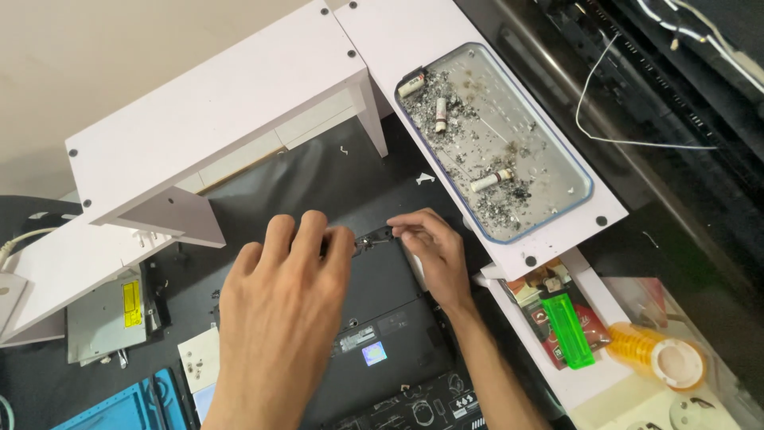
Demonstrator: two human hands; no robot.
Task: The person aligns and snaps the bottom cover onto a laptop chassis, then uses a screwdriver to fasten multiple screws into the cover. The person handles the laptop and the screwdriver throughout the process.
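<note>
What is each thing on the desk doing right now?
Laptop: upside down, bottom facing up.
Left hand: fingers curled at the laptop's top edge.
Right hand: pinching the same edge.
Tray: full of ash and butts.
Lighter: lying flat.
Tape: on its side.

This looks like a home electronics repair corner rather than a proper workshop. A dark table (263, 187) carries an upturned black laptop (382, 318) with its base exposed, and a removed silver optical drive (103, 318) lies beside it along with a blue screw-sorting mat (119, 406). White shelving (215, 103) stands over the table. Domestic clutter sits close by: a clear tray (493, 143) used as an ashtray with cigarette butts, a green lighter (569, 330) on a cigarette pack, and a roll of amber tape (656, 354).
</note>
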